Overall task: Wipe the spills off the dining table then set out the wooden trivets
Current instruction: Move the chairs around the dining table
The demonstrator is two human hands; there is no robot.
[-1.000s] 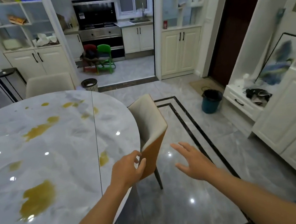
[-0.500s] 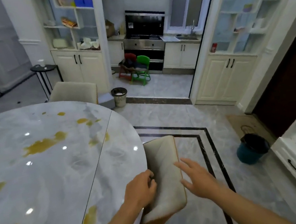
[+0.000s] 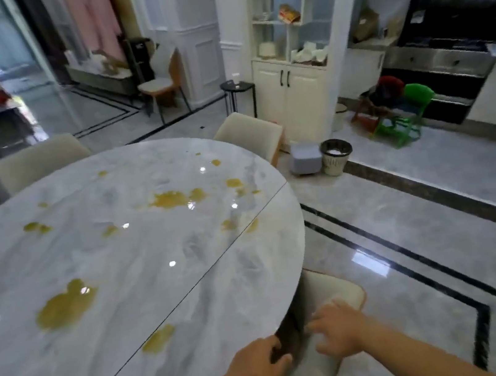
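The round marble dining table (image 3: 192, 294) fills the left of the view. Several yellow-brown spills lie on it: a large one (image 3: 65, 306) near the left, another (image 3: 177, 198) toward the far side, a small one (image 3: 159, 338) by the seam. A cream chair (image 3: 327, 289) is tucked against the table's near right edge. My left hand (image 3: 258, 370) curls around the chair back right at the table rim. My right hand (image 3: 339, 329) rests on the chair's top with fingers spread. I see no cloth or trivets.
Two more cream chairs (image 3: 251, 137) (image 3: 37, 161) stand at the far side. A mesh waste bin (image 3: 336, 156) and grey box (image 3: 305, 157) sit on the floor beyond. A black side table (image 3: 237, 87), white cabinet (image 3: 294, 96) and small plastic chairs (image 3: 404, 117) stand further back.
My view has swung left across the table. The chair has gone in under the table edge with both hands on its back.
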